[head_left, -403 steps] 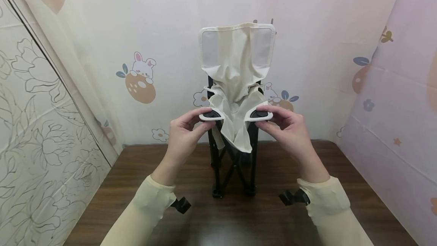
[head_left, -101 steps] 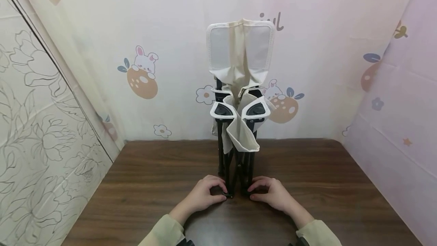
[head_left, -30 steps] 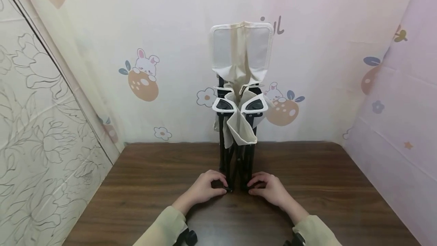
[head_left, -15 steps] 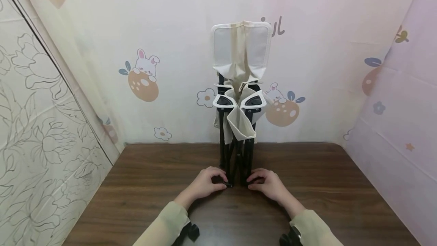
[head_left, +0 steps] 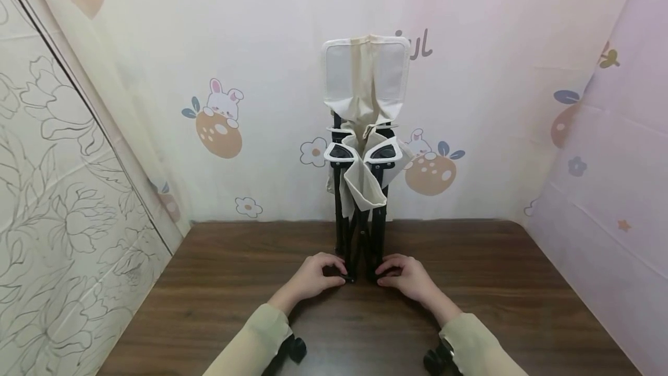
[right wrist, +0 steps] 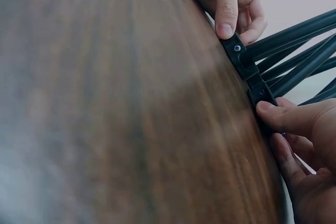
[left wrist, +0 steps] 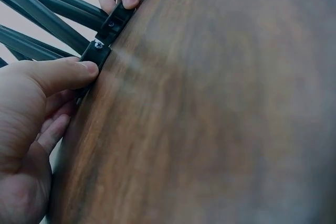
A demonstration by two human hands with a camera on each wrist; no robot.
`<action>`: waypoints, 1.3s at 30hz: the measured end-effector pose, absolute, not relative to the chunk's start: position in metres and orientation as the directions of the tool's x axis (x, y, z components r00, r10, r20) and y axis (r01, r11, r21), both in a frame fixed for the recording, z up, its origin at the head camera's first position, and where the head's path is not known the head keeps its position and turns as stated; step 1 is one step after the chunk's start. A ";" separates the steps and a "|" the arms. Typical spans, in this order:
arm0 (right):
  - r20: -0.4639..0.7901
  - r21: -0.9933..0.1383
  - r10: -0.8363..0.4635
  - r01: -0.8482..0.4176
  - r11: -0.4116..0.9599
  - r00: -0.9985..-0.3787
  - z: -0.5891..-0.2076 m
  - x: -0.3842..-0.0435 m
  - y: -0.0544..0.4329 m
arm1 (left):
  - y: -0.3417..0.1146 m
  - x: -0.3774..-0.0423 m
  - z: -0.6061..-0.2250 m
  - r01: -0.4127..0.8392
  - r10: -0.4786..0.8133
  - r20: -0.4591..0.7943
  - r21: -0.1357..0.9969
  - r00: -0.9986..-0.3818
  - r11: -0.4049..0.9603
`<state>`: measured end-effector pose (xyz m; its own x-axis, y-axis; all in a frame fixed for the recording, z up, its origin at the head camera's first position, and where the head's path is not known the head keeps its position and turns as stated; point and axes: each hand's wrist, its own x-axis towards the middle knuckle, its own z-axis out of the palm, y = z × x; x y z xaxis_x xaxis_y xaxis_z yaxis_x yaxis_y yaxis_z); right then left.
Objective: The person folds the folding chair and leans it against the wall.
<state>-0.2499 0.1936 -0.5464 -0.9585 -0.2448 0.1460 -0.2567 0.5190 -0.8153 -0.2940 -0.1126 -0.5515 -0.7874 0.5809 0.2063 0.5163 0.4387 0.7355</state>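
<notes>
A small folding chair with cream fabric and black tube legs stands upright, nearly folded, its fabric creased down the middle. At its base my left hand pinches the front left black plastic foot between thumb and fingers. My right hand pinches the front right foot the same way. Both wrist views show the two feet side by side, their inner ends touching or almost touching. The back feet are mostly hidden behind the front legs.
The chair stands on a dark brown wooden table, toward its back edge. Behind hangs a pale printed curtain, close to the chair's back. A floral panel borders the left and a pinkish curtain the right.
Earlier my hands held the seat's front corners and the legs stood wider apart. Now they hold the front feet, the chair is narrower, and over the last second it has slid slightly back.
</notes>
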 end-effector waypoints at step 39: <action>0.083 -0.831 -0.174 -0.164 0.531 -0.981 -0.543 -0.292 0.194 | -0.102 -0.331 -0.552 0.492 0.547 0.199 0.737 -0.813 0.463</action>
<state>-0.2919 0.1936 -0.5432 -0.9813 -0.1739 0.0830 -0.1644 0.5314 -0.8310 -0.3310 -0.1017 -0.5516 -0.8132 0.5467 0.1995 0.4920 0.4629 0.7373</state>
